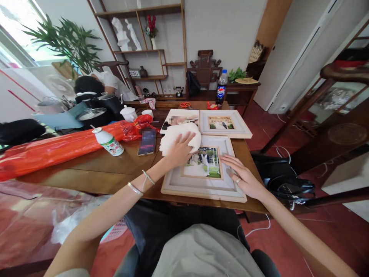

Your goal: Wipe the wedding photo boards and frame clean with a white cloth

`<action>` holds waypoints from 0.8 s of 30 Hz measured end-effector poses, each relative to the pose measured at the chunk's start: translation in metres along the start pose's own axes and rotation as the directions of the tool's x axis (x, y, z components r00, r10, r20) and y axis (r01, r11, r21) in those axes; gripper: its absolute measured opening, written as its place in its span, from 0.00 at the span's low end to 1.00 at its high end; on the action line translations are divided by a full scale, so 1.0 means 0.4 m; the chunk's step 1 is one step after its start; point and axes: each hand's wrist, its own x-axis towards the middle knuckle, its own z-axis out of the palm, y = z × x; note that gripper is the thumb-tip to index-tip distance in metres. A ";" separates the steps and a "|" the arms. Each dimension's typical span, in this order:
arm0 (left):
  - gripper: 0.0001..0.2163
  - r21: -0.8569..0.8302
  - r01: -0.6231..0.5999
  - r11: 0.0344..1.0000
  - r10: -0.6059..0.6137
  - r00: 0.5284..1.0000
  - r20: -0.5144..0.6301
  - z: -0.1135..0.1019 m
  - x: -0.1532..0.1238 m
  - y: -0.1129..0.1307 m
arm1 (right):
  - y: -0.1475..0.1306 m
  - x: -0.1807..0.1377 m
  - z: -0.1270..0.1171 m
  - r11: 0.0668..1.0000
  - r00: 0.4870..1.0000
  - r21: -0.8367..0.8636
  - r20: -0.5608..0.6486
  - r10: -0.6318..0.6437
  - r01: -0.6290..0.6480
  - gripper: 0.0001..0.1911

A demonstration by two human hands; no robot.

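My left hand (181, 148) lies flat with fingers spread on top of a white cloth (170, 139). The cloth covers the upper left corner of a pale picture frame (177, 184) holding a photo of people outdoors. On that frame's right border rests my right hand (240, 175), its fingers stretched out and a ring on one of them. Behind stands a second pale picture frame (245, 130), lying flat with another photo inside. Left of it is a white photo panel (165, 125), partly hidden by the cloth.
To the left are a phone (147, 141), a white bottle (108, 141) and a long red plastic-wrapped bundle (66, 144). Cups, orange scissors (185, 104) and a cola bottle (221, 87) stand at the table's far side. Another person (115, 82) leans over at the back left.
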 end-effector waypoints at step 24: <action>0.13 -0.099 0.057 0.993 -0.053 0.998 0.041 -0.014 0.006 0.154 | -0.004 0.002 -0.003 1.000 1.000 -0.001 0.021 0.012 -0.012 0.27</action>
